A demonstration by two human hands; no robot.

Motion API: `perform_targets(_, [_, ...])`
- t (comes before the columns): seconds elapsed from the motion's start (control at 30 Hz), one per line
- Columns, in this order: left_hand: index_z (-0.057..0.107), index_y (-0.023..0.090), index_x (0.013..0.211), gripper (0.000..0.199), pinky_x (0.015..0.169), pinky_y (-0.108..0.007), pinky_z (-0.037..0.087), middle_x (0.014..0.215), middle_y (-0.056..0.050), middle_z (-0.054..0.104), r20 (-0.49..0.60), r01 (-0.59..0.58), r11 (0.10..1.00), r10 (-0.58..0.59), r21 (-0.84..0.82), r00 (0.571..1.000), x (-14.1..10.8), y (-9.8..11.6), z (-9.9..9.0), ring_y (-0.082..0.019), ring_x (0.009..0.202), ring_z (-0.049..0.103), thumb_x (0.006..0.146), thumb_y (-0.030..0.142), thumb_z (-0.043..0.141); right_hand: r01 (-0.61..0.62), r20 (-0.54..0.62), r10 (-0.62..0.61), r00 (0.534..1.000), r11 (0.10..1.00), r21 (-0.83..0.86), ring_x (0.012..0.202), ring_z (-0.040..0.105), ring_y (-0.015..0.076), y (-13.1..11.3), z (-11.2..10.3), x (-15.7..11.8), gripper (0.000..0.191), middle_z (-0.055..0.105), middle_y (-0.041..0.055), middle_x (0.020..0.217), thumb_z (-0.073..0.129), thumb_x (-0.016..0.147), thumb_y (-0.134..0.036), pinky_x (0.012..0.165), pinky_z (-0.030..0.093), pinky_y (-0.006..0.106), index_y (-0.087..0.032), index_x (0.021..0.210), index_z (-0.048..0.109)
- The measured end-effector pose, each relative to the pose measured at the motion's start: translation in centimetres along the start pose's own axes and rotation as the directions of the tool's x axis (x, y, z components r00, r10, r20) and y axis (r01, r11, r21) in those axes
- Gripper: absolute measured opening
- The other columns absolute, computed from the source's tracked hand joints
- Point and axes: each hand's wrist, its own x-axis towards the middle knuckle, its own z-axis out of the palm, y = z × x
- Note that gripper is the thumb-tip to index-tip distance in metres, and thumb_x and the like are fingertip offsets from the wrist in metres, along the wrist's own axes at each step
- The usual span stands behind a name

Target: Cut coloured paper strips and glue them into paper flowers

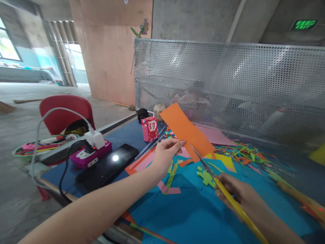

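My left hand pinches the lower left edge of an orange sheet of paper, which is held up at a slant above the table. In my right hand is a pair of scissors with yellow handles. The tips of the blades meet the lower part of the orange paper, close to my left fingertips. Below lie a large blue sheet, a green cut-out piece and pink strips.
A red drink carton stands behind my left hand. A black phone and a purple power strip with chargers lie at left. Paper scraps cover the right side, before a perforated metal screen. A red chair stands beyond.
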Motion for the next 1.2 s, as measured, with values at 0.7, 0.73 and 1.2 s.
perform_targets(0.7, [0.057, 0.014, 0.054, 0.016, 0.044, -0.019, 0.029, 0.046, 0.005, 0.046, 0.004, 0.026, 1.000, -0.026, 0.011, 1.000, -0.1, -0.2, 0.2, -0.005, 0.045, 0.039, 0.064, 0.025, 0.062, 0.040, 0.016, -0.039, 0.999, 0.998, -0.054, 0.046, 0.034, 0.0091, 0.5, -0.3, 0.2, 0.023, 0.036, -0.0054, 0.051, 0.045, 0.073, -0.042, 0.041, 0.026, 0.020, -0.020, 0.067, 0.042])
perform_targets(0.73, [0.057, 0.014, 0.053, 0.017, 0.044, -0.019, 0.029, 0.046, 0.004, 0.046, 0.004, 0.026, 1.000, -0.026, 0.017, 1.000, -0.1, -0.2, 0.2, -0.005, 0.045, 0.039, 0.064, 0.026, 0.062, 0.043, 0.018, -0.041, 0.999, 0.997, -0.070, 0.046, 0.033, 0.0091, 0.5, -0.4, 0.2, 0.024, 0.033, -0.0058, 0.050, 0.044, 0.073, -0.043, 0.041, 0.025, 0.020, -0.020, 0.066, 0.040])
perform_targets(1.2, [0.058, 0.012, 0.056, 0.016, 0.044, -0.019, 0.028, 0.046, 0.004, 0.047, 0.010, 0.057, 0.997, -0.057, 0.045, 0.998, -0.1, 0.1, 0.4, -0.005, 0.044, 0.037, 0.065, 0.025, 0.061, 0.030, 0.050, -0.029, 0.998, 0.999, -0.015, 0.055, 0.044, 0.0124, 1.1, -0.3, 0.5, 0.023, 0.045, -0.0019, 0.059, 0.044, 0.073, -0.043, 0.047, 0.035, 0.021, -0.020, 0.074, 0.044])
